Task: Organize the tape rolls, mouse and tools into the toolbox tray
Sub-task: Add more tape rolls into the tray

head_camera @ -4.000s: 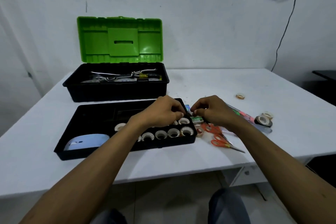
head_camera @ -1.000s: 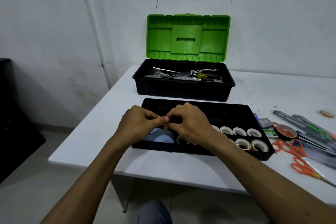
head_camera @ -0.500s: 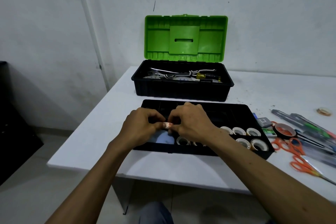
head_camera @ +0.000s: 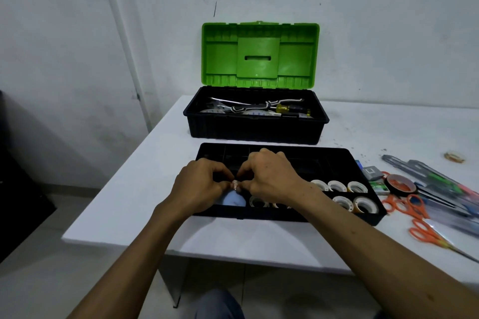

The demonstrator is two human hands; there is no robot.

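Note:
The black toolbox tray [head_camera: 344, 155] lies on the white table in front of me. Several tape rolls [head_camera: 336, 186] stand in its right compartments and a pale blue mouse [head_camera: 232, 199] lies in its left part, mostly hidden by my hands. My left hand [head_camera: 199, 186] and my right hand [head_camera: 272, 176] meet above the mouse and together pinch a small tape roll [head_camera: 235, 185] between their fingertips. The roll is held just above the tray's left part.
The open toolbox [head_camera: 256, 124] with a green lid stands behind the tray and holds tools. Right of the tray lie orange scissors [head_camera: 425, 233], a dark tape roll [head_camera: 400, 184], cutters [head_camera: 427, 176] and a small tape roll [head_camera: 454, 156]. The table's left edge is close.
Since four seconds ago my view and both hands shifted from the tray's right end to its left part. In the last half second the hands stay almost still on the small roll.

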